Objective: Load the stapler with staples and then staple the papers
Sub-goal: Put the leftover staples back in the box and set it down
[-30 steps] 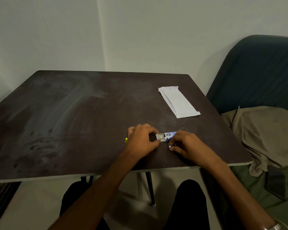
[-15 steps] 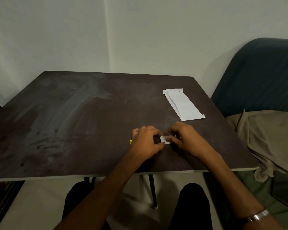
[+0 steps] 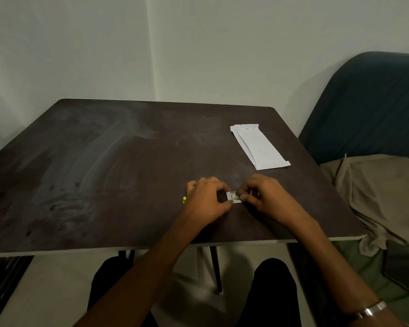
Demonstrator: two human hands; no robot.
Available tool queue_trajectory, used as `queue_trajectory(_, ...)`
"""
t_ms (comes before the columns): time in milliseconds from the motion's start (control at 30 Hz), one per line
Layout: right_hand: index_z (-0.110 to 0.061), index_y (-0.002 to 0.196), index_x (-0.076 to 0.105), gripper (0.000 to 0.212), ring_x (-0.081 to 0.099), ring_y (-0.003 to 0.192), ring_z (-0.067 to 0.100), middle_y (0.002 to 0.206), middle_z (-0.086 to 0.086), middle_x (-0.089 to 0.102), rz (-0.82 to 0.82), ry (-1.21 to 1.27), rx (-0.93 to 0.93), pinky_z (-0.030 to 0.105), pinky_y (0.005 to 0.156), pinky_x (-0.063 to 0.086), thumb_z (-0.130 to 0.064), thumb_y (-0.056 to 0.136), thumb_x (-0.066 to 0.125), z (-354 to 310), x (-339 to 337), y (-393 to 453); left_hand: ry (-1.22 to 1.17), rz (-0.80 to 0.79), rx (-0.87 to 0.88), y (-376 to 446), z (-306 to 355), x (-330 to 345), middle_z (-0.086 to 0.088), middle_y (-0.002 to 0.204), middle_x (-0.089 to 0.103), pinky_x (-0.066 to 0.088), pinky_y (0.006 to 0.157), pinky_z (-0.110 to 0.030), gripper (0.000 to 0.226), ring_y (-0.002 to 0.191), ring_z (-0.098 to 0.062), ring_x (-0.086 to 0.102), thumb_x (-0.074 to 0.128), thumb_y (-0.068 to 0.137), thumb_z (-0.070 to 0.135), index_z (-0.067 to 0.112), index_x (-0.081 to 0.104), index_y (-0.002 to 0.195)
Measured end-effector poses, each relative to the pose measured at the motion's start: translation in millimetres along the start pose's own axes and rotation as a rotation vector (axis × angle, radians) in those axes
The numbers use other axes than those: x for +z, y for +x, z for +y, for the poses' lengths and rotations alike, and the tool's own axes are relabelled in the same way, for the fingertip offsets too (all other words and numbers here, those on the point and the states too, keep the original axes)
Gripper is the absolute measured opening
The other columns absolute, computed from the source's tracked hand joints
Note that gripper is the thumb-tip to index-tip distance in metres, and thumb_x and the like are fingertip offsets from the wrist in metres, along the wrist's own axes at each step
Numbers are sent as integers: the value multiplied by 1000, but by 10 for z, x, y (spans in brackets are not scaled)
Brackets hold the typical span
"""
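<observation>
Here, both hands' fingers pinching small staple box, left hand, right hand, print unreadable.

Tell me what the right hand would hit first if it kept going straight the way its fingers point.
The right hand points left, into the small staple box it is already touching; just beyond that, probably the left hand gripping the box's other end.

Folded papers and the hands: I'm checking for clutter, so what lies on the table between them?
Nothing: the head view shows bare dark tabletop between the folded papers and the right hand.
</observation>
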State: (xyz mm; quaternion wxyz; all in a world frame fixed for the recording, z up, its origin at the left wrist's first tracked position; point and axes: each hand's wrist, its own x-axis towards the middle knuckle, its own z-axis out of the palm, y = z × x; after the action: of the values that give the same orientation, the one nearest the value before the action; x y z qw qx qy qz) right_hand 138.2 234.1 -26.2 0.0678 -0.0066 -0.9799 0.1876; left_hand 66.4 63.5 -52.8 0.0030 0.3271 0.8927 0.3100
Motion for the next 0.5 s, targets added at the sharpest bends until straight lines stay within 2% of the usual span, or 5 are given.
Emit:
queue_trajectory(167, -18, 86, 70, 5, 53, 71, 7, 84, -8, 56, 45, 40, 42, 21, 67, 42, -21, 84, 67, -53, 49, 45, 3, -13, -6, -3, 8, -12, 13, 108, 62, 24, 94, -31, 26, 108, -11, 51, 66, 79, 41, 36, 67, 104)
queue_trajectory(300, -13, 87, 68, 9, 50, 73, 8, 85, -6, 54, 93, 35, 87, 22, 67, 39, -22, 85, 67, 44, -4, -13, -17, -45, -16, 7, 4, -45, 12, 113, 61, 24, 97, -30, 36, 111, -10, 51, 69, 78, 41, 31, 65, 112)
queue_trajectory(400, -15, 102, 65, 24, 53, 89, 12, 101, -3, 54, 41, 0, 123, 23, 74, 43, -29, 83, 70, 167, -74, -113, -77, -94, -12, 22, -12, -115, 11, 113, 61, 28, 102, -31, 38, 110, -9, 54, 73, 77, 39, 29, 65, 113)
queue_trajectory(500, -19, 116, 62, 38, 51, 106, 15, 118, 0, 53, -13, -19, 131, 26, 86, 45, -33, 82, 69, 262, -107, -172, -124, -126, 4, 34, -17, -182, 11, 109, 67, 36, 107, -38, 29, 107, -9, 59, 75, 78, 30, 28, 69, 106)
